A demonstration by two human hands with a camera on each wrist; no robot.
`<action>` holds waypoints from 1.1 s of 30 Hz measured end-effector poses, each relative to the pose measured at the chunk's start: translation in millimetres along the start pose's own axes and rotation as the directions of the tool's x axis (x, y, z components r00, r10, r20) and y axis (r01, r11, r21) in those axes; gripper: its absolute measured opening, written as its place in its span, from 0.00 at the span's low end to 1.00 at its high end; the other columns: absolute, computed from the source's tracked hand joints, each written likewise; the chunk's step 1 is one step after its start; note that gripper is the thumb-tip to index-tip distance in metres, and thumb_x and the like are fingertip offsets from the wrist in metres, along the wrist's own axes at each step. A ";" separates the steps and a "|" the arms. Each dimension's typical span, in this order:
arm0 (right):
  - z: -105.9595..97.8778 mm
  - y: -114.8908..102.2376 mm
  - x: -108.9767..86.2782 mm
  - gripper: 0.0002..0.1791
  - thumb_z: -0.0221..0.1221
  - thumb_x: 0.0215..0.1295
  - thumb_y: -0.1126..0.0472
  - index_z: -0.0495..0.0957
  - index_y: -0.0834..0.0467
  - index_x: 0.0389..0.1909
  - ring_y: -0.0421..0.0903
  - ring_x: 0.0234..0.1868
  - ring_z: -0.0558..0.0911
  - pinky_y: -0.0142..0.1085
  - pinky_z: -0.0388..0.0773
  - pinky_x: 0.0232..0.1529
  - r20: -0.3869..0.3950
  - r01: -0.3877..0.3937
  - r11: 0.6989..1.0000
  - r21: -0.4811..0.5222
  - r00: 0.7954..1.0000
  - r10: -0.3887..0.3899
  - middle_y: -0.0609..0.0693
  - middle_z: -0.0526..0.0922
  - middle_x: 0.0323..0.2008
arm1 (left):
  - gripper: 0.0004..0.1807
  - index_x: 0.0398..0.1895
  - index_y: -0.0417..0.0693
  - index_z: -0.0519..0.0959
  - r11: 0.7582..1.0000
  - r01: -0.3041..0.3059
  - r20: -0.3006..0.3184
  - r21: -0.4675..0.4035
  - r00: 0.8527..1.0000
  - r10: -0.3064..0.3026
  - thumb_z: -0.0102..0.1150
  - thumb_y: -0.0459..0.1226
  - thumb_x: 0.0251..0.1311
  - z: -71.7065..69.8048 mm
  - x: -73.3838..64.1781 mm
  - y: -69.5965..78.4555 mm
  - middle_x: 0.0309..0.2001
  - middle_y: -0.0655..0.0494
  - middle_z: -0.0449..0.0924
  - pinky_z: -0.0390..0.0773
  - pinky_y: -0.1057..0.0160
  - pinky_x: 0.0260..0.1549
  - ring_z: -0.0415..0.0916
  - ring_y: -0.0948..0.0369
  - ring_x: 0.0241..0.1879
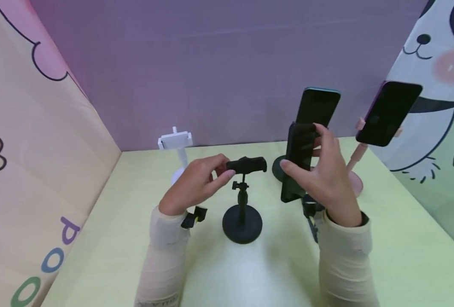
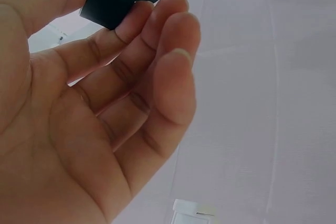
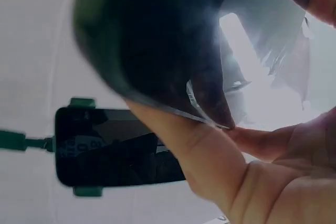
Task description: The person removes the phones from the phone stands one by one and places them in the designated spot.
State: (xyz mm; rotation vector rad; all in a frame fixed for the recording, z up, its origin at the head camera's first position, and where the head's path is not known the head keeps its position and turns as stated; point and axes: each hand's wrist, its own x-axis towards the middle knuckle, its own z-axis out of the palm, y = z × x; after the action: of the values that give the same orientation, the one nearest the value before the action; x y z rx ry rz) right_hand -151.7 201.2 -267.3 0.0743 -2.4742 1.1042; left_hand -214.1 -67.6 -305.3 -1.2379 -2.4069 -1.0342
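In the head view a black phone stand (image 1: 242,228) stands upright on the table, its clamp (image 1: 251,164) on top without a phone. My left hand (image 1: 196,183) pinches the clamp's left end between thumb and fingers; the left wrist view shows that black clamp end (image 2: 107,3) between the thumb and a fingertip. To the right of the stand, my right hand (image 1: 330,179) grips a black phone (image 1: 298,160) by its edges, held upright above the table. Reflections cover that phone's glossy face (image 3: 157,40) in the right wrist view.
Behind the held phone, another phone (image 1: 319,106) sits in a dark stand, partly hidden. A pink stand (image 1: 355,183) at the right bears a phone (image 1: 390,113). A white phone stand (image 1: 176,140) is at the back left. Printed fabric walls enclose the pale table (image 1: 227,273).
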 end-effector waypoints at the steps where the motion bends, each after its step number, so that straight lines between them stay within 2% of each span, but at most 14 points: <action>1: 0.3 2.4 -0.1 0.52 0.67 0.55 0.47 0.47 0.55 0.75 0.60 0.52 0.71 0.59 0.75 0.43 -0.002 -0.002 0.999 -0.045 1.000 0.002 0.62 0.66 0.56 | 0.08 0.36 0.50 0.76 1.000 0.001 0.000 0.001 1.000 -0.001 0.54 0.44 0.69 -0.1 -0.1 -0.3 0.27 0.65 0.76 0.71 0.66 0.23 0.69 0.67 0.24; 7: 11.7 24.3 -7.2 0.56 0.66 0.53 0.43 0.46 0.61 0.75 0.61 0.48 0.69 0.60 0.76 0.44 0.082 -0.036 0.963 -0.266 0.995 0.060 0.69 0.65 0.57 | 0.08 0.37 0.50 0.76 1.000 0.018 0.018 0.017 1.000 -0.019 0.54 0.44 0.69 -3.6 0.4 1.0 0.29 0.65 0.77 0.72 0.66 0.24 0.70 0.67 0.26; 11: 29.1 49.1 -9.0 0.56 0.66 0.52 0.44 0.47 0.62 0.74 0.61 0.45 0.72 0.59 0.76 0.43 0.167 -0.025 0.944 -0.329 0.982 0.084 0.71 0.67 0.55 | 0.08 0.37 0.50 0.76 0.999 0.027 0.022 0.017 0.999 -0.027 0.54 0.44 0.69 -4.6 0.9 2.0 0.29 0.64 0.77 0.72 0.65 0.24 0.71 0.66 0.26; 16: 52.9 77.9 -11.5 0.51 0.64 0.51 0.43 0.52 0.57 0.72 0.59 0.35 0.76 0.54 0.77 0.38 0.294 -0.041 0.919 -0.393 0.941 0.168 0.72 0.68 0.52 | 0.07 0.37 0.50 0.75 0.999 0.034 0.025 0.011 0.999 -0.034 0.55 0.43 0.68 -2.3 1.2 1.5 0.29 0.65 0.77 0.72 0.65 0.23 0.70 0.66 0.25; 20: 69.8 93.6 -15.8 0.49 0.63 0.51 0.41 0.56 0.61 0.68 0.58 0.31 0.77 0.54 0.76 0.36 0.372 -0.027 0.885 -0.464 0.901 0.223 0.75 0.68 0.51 | 0.06 0.37 0.50 0.75 0.999 0.044 0.028 0.002 0.999 -0.044 0.56 0.42 0.68 -1.4 0.7 1.2 0.28 0.64 0.77 0.73 0.65 0.24 0.70 0.66 0.26; 25: 83.6 107.8 -21.0 0.48 0.64 0.51 0.41 0.60 0.67 0.64 0.60 0.34 0.77 0.54 0.77 0.35 0.417 0.024 0.848 -0.529 0.878 0.236 0.74 0.70 0.48 | 0.07 0.38 0.51 0.75 0.999 0.053 0.036 -0.002 0.998 -0.053 0.55 0.43 0.68 -2.0 0.1 1.9 0.28 0.65 0.77 0.73 0.65 0.24 0.71 0.66 0.26; 33: 89.9 118.6 -22.9 0.50 0.66 0.49 0.38 0.60 0.68 0.63 0.61 0.32 0.77 0.54 0.77 0.31 0.458 0.075 0.776 -0.626 0.841 0.289 0.72 0.72 0.44 | 0.09 0.38 0.51 0.76 0.999 0.045 0.035 0.000 0.998 -0.045 0.54 0.45 0.69 -1.8 0.5 1.6 0.29 0.65 0.77 0.73 0.65 0.25 0.71 0.67 0.26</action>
State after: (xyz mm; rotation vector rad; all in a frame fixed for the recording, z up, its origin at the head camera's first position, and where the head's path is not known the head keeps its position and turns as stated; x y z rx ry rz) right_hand -189.2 214.4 -412.6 0.0342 -3.2692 0.2303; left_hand -213.3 -67.9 -303.0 -1.2174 -2.4721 -1.0346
